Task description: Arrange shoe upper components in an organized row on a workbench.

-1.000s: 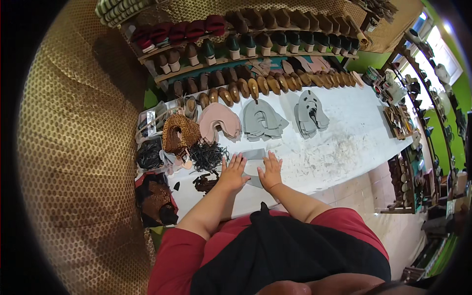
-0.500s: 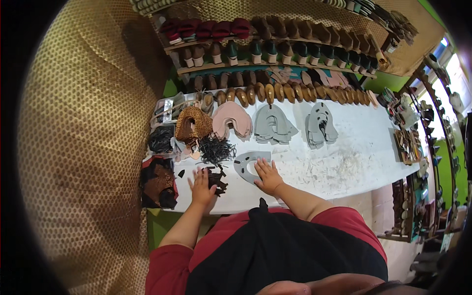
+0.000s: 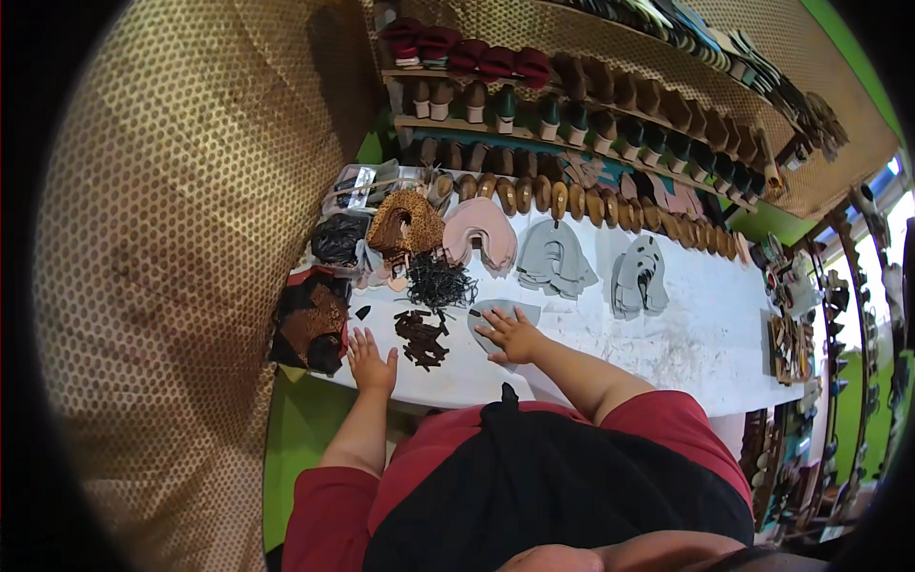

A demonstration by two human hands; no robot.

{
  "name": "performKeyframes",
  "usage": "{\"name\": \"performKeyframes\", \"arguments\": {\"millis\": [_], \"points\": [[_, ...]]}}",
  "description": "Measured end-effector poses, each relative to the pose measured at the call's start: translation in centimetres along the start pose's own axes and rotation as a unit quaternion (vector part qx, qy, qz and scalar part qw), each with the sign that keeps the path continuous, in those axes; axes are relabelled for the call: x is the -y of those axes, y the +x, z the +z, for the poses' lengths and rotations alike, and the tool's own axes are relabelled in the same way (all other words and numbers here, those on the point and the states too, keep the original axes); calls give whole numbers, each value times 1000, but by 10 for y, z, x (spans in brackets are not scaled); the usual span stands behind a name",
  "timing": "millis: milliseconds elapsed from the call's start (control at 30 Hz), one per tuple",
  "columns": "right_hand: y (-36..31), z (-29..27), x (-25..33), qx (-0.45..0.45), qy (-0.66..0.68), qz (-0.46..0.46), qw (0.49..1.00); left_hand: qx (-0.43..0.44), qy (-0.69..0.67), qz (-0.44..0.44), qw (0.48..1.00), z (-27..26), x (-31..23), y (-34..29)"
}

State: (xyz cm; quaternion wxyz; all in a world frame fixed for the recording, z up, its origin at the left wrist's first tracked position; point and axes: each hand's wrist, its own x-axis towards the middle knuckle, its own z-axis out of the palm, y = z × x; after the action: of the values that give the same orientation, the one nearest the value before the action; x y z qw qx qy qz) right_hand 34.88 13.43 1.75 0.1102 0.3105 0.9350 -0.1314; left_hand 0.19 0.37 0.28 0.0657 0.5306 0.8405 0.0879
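On white worktable [image 3: 667, 343], right hand [image 3: 515, 336] flat, fingers spread on grey cut piece [image 3: 502, 315], left hand [image 3: 370, 360] open beside dark strips [image 3: 422, 338].

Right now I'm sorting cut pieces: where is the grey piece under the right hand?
Head view, near table edge: grey piece lies under the right hand, right of the dark strips.

Under the right hand [image 3: 515, 334], part of the grey cut piece [image 3: 496, 316] hidden — full outline not readable. Small dark strips [image 3: 421, 339] beside the left hand [image 3: 370, 360] too small to count. Shoes on the upper shelf [image 3: 610, 91] bent and blurred toward the rim — racks at far right [image 3: 796, 334] cut off.
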Motion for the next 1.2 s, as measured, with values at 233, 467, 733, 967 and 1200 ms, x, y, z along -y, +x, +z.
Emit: {"name": "performKeyframes", "arguments": {"millis": [233,467,733,967,1200], "points": [[0,6,1,-65,-22,-15,998,-18,-14,-10,1000,4,4,2],[9,3,-3,-77,-3,-54,996,1,-12,-24,1000,2,1,1],[32,6,1,-122,78,-35,989,-19,-12,-11,1000,5,4,3],[30,5,6,-117,66,-28,991,0,-21,-17,1000,2,1,4],[30,5,10,-93,66,-25,993,11,-25,-23,999,-2,-1,3]]}}
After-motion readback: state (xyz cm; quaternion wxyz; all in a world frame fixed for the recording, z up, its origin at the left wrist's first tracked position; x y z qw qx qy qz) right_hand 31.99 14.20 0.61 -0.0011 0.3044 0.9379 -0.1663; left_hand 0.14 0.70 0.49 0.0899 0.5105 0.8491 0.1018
